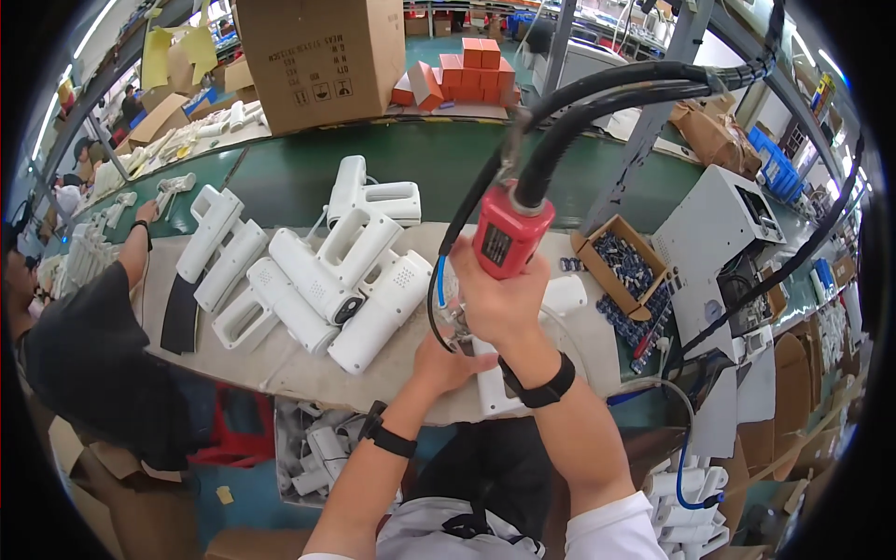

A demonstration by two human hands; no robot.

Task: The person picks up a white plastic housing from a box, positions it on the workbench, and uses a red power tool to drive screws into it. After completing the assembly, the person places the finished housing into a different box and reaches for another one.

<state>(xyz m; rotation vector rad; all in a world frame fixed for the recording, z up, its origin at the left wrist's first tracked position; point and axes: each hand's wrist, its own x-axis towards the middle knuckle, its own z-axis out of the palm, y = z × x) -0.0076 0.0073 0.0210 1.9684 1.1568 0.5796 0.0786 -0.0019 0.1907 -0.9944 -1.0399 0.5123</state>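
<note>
My right hand is wrapped round a red hanging power tool with thick black cables running up from it. Below the tool, my left hand grips a white handheld appliance lying on the table mat. Metal parts at the tool's lower end show between both hands, and the contact point there is hidden. To the left of my hands lie several more white handheld appliances with loop handles.
An open cardboard box of small dark-blue parts stands at the right, beside a grey-white machine. A green conveyor belt runs behind the table. At the left a co-worker reaches over the table. A large carton stands beyond.
</note>
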